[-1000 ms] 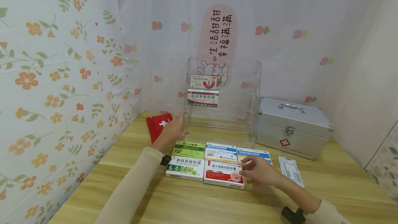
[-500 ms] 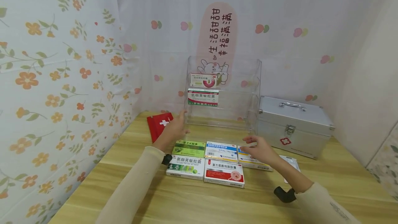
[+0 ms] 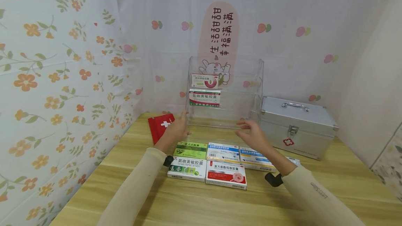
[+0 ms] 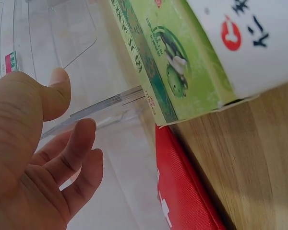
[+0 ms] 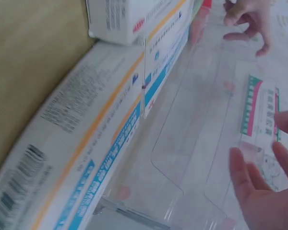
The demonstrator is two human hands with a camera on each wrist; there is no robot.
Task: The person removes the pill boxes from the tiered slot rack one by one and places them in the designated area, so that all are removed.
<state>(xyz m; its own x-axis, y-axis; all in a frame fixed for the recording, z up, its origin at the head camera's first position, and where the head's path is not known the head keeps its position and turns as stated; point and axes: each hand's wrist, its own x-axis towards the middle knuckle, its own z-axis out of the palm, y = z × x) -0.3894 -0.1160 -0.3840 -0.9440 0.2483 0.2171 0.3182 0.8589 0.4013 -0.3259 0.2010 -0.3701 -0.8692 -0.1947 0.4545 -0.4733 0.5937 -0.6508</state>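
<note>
A clear tiered display rack stands on the table. At its left side is my left hand, its thumb and curled fingers on either side of the side panel's edge. My right hand is raised in front of the rack's lower right, thumb and fingers apart and nothing between them. Below the hands lie flat medicine boxes: a green box, two blue-and-white boxes, a white-and-green box and a white-and-red box.
Two upright boxes stand in the rack's left side, a white box above a green-and-red box. A silver first-aid case is to the right. A red pouch with a white cross lies at the left. A patterned curtain hangs behind.
My right hand has moved up and left from the front right boxes, over the blue-and-white box, to the rack's lower right. The left hand stays at the rack's left side.
</note>
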